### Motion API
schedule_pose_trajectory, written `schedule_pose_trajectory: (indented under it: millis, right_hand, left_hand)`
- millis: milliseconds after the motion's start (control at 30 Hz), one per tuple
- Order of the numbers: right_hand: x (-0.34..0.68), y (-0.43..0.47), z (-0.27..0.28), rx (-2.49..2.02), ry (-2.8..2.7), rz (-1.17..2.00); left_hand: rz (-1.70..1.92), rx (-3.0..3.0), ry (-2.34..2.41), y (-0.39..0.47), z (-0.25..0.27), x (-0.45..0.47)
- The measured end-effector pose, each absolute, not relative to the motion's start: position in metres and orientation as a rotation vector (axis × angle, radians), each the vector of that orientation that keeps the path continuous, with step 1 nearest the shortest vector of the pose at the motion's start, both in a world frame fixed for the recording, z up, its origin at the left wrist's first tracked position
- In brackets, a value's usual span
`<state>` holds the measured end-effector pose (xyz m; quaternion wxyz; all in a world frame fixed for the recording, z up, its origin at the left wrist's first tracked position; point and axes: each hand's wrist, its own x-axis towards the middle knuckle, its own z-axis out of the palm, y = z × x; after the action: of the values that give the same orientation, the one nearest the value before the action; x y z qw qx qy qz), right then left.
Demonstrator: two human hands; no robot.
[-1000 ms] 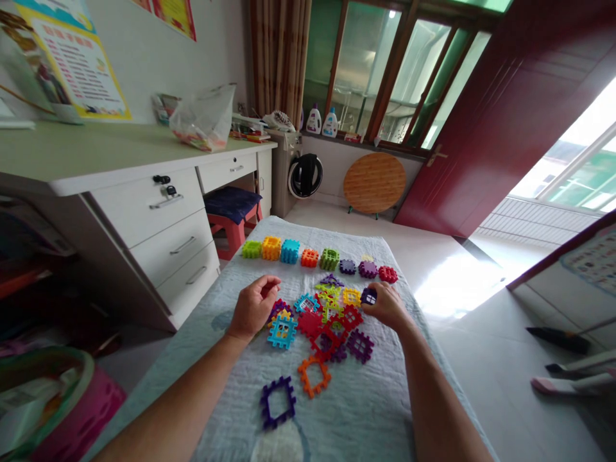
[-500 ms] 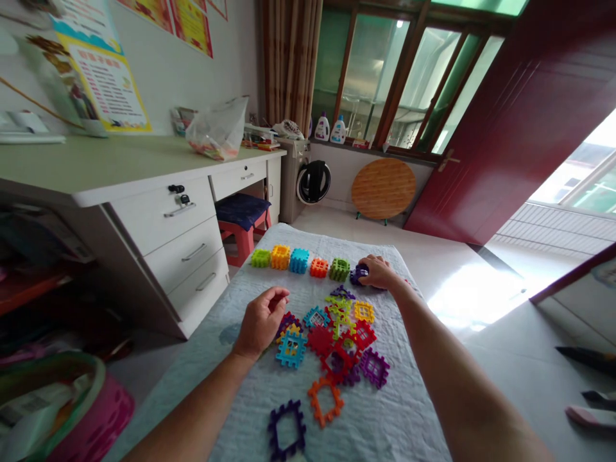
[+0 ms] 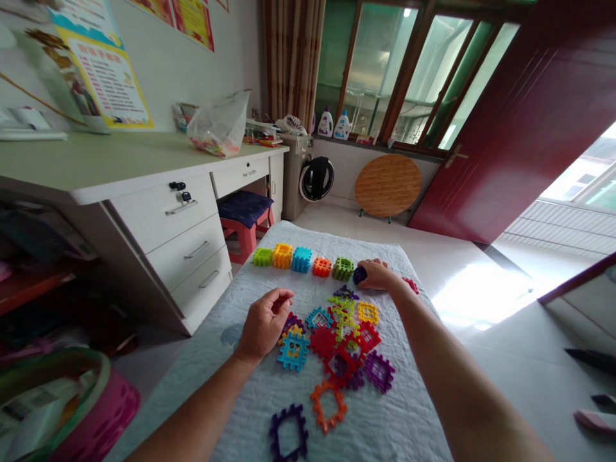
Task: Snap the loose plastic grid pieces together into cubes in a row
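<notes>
My right hand (image 3: 376,274) is at the far side of the cloth, its fingers wrapped over a stack of dark purple interlocking tiles (image 3: 359,275), which it partly hides. My left hand (image 3: 262,322) hovers at the near left with its fingers loosely curled and nothing visible in them. Close by its fingertips lie a blue window tile (image 3: 293,351) and a small yellow piece. A heap of loose tiles, among them a red one (image 3: 323,342) and a purple one (image 3: 380,371), spreads between my hands. Nearer me are an orange frame (image 3: 329,405) and a dark purple frame (image 3: 289,434).
Stacks in light green (image 3: 263,256), yellow (image 3: 282,255), blue (image 3: 301,259), orange (image 3: 322,267) and green (image 3: 343,268) form a row along the far side. Red pieces (image 3: 410,285) sit beyond my right wrist. A desk (image 3: 120,160) stands left, a pink bin (image 3: 118,401) lower left.
My right hand stays at the dark purple stack, covering more of it. The red pieces past the wrist show more clearly. My left hand is nearly still; the whole view has shifted slightly.
</notes>
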<state>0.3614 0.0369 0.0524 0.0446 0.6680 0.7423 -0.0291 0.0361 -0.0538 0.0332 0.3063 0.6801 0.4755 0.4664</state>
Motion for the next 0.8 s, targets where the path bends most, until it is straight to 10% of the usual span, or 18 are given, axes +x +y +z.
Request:
schedule_pose_trajectory:
  millis: [800]
  right_hand:
    - [0.302,-0.098,0.077,2.082,2.666,-0.048]
  left_hand:
    - [0.884,2.212,1.239,-0.044,0.043,0.015]
